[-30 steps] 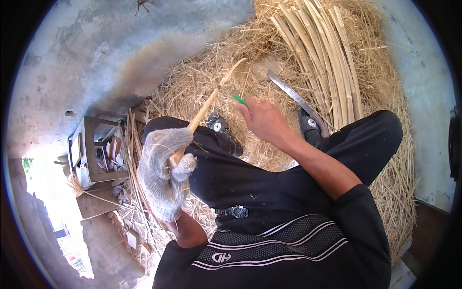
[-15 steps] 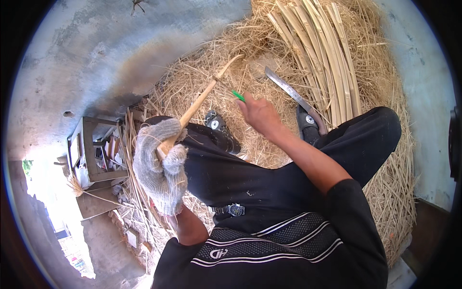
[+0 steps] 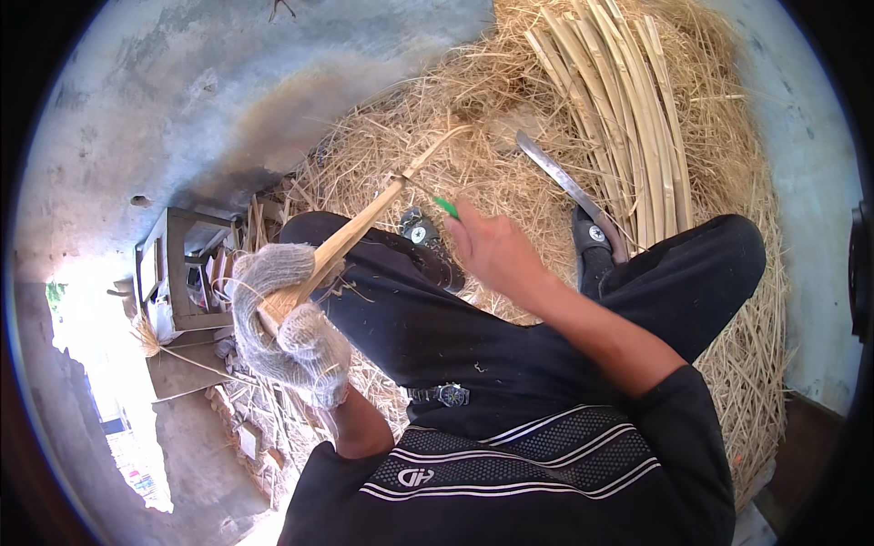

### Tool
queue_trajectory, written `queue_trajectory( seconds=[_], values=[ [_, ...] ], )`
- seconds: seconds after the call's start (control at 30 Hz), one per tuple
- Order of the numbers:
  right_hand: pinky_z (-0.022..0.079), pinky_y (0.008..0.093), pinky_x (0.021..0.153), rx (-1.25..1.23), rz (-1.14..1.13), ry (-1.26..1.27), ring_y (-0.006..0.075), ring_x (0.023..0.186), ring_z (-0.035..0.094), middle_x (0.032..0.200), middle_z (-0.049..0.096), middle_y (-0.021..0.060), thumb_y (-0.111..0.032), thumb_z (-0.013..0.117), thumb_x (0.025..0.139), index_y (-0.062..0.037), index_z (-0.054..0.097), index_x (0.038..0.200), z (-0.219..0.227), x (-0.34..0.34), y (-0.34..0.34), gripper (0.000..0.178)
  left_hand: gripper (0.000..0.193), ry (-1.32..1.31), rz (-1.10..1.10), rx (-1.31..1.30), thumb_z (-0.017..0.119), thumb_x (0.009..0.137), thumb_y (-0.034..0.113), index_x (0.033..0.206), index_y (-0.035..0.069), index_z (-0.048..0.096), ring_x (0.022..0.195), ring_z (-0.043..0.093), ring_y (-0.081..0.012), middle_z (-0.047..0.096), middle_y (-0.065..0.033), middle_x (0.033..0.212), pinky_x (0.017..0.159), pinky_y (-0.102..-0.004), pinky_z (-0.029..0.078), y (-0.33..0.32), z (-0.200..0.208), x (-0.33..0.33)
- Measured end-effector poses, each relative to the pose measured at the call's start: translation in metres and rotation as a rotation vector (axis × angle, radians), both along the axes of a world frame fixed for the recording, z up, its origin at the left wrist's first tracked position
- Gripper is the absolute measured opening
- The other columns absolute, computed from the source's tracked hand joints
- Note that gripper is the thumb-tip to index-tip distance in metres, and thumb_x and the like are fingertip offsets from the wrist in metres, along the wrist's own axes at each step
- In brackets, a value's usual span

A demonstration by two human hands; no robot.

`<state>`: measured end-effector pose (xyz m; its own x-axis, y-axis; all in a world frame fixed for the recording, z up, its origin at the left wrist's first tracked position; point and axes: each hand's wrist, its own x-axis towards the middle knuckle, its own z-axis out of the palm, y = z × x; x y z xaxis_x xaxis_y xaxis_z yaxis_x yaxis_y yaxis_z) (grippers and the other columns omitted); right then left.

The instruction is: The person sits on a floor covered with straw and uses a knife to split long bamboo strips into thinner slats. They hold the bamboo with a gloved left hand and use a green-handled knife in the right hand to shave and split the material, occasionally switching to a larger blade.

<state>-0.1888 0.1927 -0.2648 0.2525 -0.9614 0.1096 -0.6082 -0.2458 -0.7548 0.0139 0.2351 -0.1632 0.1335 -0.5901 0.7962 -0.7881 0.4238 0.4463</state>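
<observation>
My left hand (image 3: 305, 350), in a grey knitted glove, is closed round the thick end of a pale split bamboo strip (image 3: 355, 232). The strip slants up and away to a thin, curved tip over the straw. My bare right hand (image 3: 501, 250) grips a small knife by its green handle (image 3: 444, 207). The knife's thin dark blade meets the strip partway along, and thin shavings hang near the glove. On the straw beside my right shoe lies a machete (image 3: 557, 176) with a brown handle.
Several long pale strips (image 3: 628, 118) lie bundled at the far right on straw and shavings (image 3: 437, 100). A wooden cabinet frame (image 3: 187, 264) with clutter stands at the left. Walls (image 3: 209, 109) rise on both sides. A wristwatch (image 3: 448, 395) rests at my lap.
My left hand and the strip's thick end have moved left and slightly nearer. The knife's blade contacts the strip a little closer to me, and the view has shifted slightly.
</observation>
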Motion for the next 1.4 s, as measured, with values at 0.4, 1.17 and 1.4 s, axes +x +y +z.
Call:
queue_trajectory(
  seconds=[0.4,1.17,1.4],
  values=[
    [0.053,0.0512,0.058,0.048,-0.161,0.267,0.0407,0.064,0.067,0.069,0.064,0.0220,-0.031,0.043,0.103,-0.0041,0.051,0.101,-0.030,-0.006,-0.041,0.028,0.040,0.099,-0.381,0.246,0.066,0.091,0.035,0.104,-0.003,0.065,0.084,0.065,-0.0228,0.065,-0.0128,0.093,0.073,-0.0328,0.055,-0.012,0.003,-0.034],
    [0.049,0.0489,0.055,-0.113,-0.046,0.121,0.0397,0.057,0.062,0.061,0.060,0.0194,-0.024,0.052,0.099,-0.0021,0.049,0.102,-0.009,0.004,-0.018,0.022,0.087,0.477,-0.533,0.038,0.058,0.081,0.071,0.125,-0.004,0.052,0.105,0.064,-0.0262,0.062,-0.0156,0.115,0.080,-0.0349,0.060,-0.009,-0.036,0.012],
    [0.056,0.0440,0.065,0.171,0.060,0.599,0.0318,0.076,0.070,0.082,0.068,0.0200,-0.009,0.051,0.093,-0.0037,0.055,0.121,-0.152,-0.050,-0.086,0.030,0.083,0.055,-0.210,0.093,0.039,0.091,0.074,0.108,-0.005,0.060,0.051,0.062,-0.0150,0.065,-0.0106,0.077,0.046,-0.0250,0.052,-0.006,-0.023,-0.017]
  ],
)
